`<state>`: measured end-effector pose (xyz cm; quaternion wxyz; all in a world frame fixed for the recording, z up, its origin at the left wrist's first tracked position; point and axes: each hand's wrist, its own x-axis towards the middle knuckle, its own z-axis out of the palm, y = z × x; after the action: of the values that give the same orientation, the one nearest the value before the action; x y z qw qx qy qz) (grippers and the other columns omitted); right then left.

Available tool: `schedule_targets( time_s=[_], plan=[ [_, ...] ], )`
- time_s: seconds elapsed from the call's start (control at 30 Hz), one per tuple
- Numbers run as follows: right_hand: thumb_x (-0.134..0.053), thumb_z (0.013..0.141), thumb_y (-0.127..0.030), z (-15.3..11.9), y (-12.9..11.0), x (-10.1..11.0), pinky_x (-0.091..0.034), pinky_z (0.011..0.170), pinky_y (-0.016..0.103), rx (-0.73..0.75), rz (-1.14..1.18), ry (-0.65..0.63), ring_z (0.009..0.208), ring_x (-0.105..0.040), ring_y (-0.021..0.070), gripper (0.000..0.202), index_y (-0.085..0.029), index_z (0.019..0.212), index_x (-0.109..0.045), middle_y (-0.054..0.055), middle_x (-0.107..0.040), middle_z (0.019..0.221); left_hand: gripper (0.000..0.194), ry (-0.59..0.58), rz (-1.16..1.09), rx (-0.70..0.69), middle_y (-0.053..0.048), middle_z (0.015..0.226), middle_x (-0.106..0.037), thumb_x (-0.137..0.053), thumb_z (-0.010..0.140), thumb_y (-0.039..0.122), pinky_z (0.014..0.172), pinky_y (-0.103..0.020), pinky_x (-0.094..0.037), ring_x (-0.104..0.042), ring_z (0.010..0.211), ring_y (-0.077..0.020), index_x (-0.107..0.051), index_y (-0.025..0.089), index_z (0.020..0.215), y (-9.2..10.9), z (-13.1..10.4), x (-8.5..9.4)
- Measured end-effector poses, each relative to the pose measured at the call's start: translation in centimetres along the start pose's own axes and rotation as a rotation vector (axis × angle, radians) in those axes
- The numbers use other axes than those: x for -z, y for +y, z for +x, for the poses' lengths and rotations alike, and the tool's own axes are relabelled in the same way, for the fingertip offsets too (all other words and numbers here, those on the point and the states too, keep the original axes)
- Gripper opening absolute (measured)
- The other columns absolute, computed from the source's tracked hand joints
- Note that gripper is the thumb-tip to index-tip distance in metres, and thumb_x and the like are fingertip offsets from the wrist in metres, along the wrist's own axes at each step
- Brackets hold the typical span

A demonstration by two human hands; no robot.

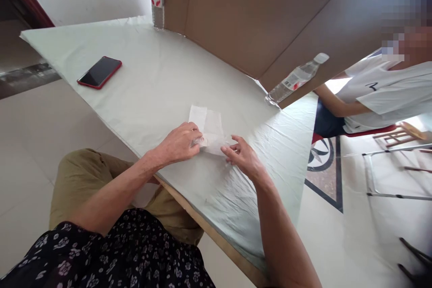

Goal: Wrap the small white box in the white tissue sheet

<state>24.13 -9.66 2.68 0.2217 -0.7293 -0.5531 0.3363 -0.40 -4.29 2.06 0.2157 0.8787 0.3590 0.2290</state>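
Observation:
A white paper tissue (213, 122) with fold creases lies spread on the pale cloth in front of me. Its near part is crumpled between my hands. My left hand (180, 143) is closed at the tissue's left side, with a small crumpled, see-through piece of plastic (197, 142) showing at its fingertips. At the right edge of the tissue is my right hand (245, 157), its fingers bent but apart. The thumb and fingertips of that hand are at the thin edge; whether they press on it I cannot tell.
A phone (100, 72) in a red case lies at the left. One clear bottle (158, 2) stands upright by a brown board (236, 13); another bottle (297, 80) is near the board's right end. Beyond it, a person (374, 85) in white sits.

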Motion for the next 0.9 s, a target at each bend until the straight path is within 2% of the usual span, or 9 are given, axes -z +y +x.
schedule_targets(
  time_s=[0.13,0.2,0.27,0.37,0.43,0.5,0.57,0.73,0.9],
  plan=[
    [-0.068,0.083,-0.057,0.8,-0.6,-2.0,-0.053,0.050,0.030,-0.091,0.138,-0.010,0.062,-0.070,0.0201,0.085,-0.014,0.151,-0.039,0.012,-0.072,0.102,0.044,0.002,-0.077,0.084,-0.013,0.119,-0.069,-0.053,0.077,0.011,0.093,-0.040,-0.055,-0.065,0.107,-0.0263,-0.062,0.014,0.120,0.1,-0.5,0.2],
    [-0.070,0.081,-0.055,1.4,-0.9,-2.8,-0.054,0.051,0.032,-0.063,0.146,0.035,0.063,-0.069,0.0214,0.086,-0.014,0.150,-0.040,0.014,-0.073,0.103,0.044,-0.010,-0.101,0.122,-0.011,0.116,-0.071,-0.048,0.077,0.007,0.091,-0.038,-0.056,-0.067,0.104,-0.0237,-0.062,0.014,0.119,-0.2,-0.6,0.3],
    [-0.072,0.080,-0.053,1.9,-0.8,-3.4,-0.058,0.058,0.036,-0.004,0.159,0.089,0.073,-0.071,0.0249,0.084,-0.014,0.148,-0.043,0.015,-0.074,0.104,0.037,-0.004,-0.096,0.112,-0.010,0.111,-0.073,-0.044,0.081,0.004,0.092,-0.037,-0.055,-0.067,0.103,-0.0226,-0.065,0.015,0.110,-0.4,-0.7,0.2],
    [-0.072,0.078,-0.051,2.4,-0.3,-4.0,-0.060,0.076,0.043,0.052,0.192,0.138,0.094,-0.071,0.0300,0.085,-0.014,0.148,-0.043,0.015,-0.074,0.108,0.022,0.053,-0.038,0.027,-0.010,0.110,-0.073,-0.048,0.093,0.014,0.095,-0.040,-0.054,-0.066,0.105,-0.0240,-0.068,0.016,0.101,-0.5,-0.6,-0.4],
    [-0.073,0.076,-0.049,2.6,-0.2,-4.3,-0.058,0.085,0.047,0.061,0.196,0.152,0.101,-0.070,0.0315,0.086,-0.013,0.148,-0.043,0.017,-0.074,0.112,0.018,0.082,0.026,-0.026,-0.011,0.111,-0.072,-0.053,0.096,0.021,0.095,-0.040,-0.054,-0.064,0.105,-0.0248,-0.070,0.016,0.099,-0.5,-0.6,-0.9],
    [-0.074,0.072,-0.045,2.8,-0.2,-4.6,-0.056,0.091,0.048,0.083,0.177,0.178,0.102,-0.069,0.0315,0.086,-0.012,0.146,-0.046,0.017,-0.072,0.116,0.019,0.083,0.090,-0.067,-0.011,0.110,-0.071,-0.053,0.097,0.021,0.092,-0.039,-0.053,-0.063,0.103,-0.0243,-0.072,0.016,0.098,-0.5,-0.5,-1.3],
    [-0.074,0.069,-0.043,2.9,-0.4,-4.9,-0.055,0.090,0.047,0.118,0.158,0.201,0.096,-0.069,0.0293,0.084,-0.013,0.143,-0.049,0.015,-0.073,0.112,0.021,0.070,0.150,-0.095,-0.011,0.109,-0.070,-0.053,0.098,0.020,0.090,-0.037,-0.053,-0.062,0.099,-0.0237,-0.073,0.016,0.099,-0.3,-0.5,-1.3],
    [-0.068,0.073,-0.036,2.6,-1.0,-5.3,-0.054,0.071,0.039,0.155,0.208,0.200,0.065,-0.059,0.0189,0.084,-0.012,0.149,-0.042,0.002,-0.068,0.078,0.023,-0.006,0.297,-0.086,-0.011,0.108,-0.069,-0.052,0.098,0.017,0.086,-0.036,-0.051,-0.059,0.096,-0.0239,-0.075,0.016,0.100,0.7,-0.2,-0.7],
    [-0.067,0.078,-0.035,1.8,-2.0,-5.4,-0.049,0.056,0.031,0.169,0.353,0.202,0.059,-0.052,0.0150,0.081,-0.015,0.151,-0.038,-0.006,-0.058,0.068,0.023,-0.088,0.329,-0.026,-0.011,0.112,-0.068,-0.052,0.098,0.015,0.086,-0.033,-0.051,-0.059,0.100,-0.0236,-0.075,0.017,0.102,1.6,0.2,-0.4]
  ],
)
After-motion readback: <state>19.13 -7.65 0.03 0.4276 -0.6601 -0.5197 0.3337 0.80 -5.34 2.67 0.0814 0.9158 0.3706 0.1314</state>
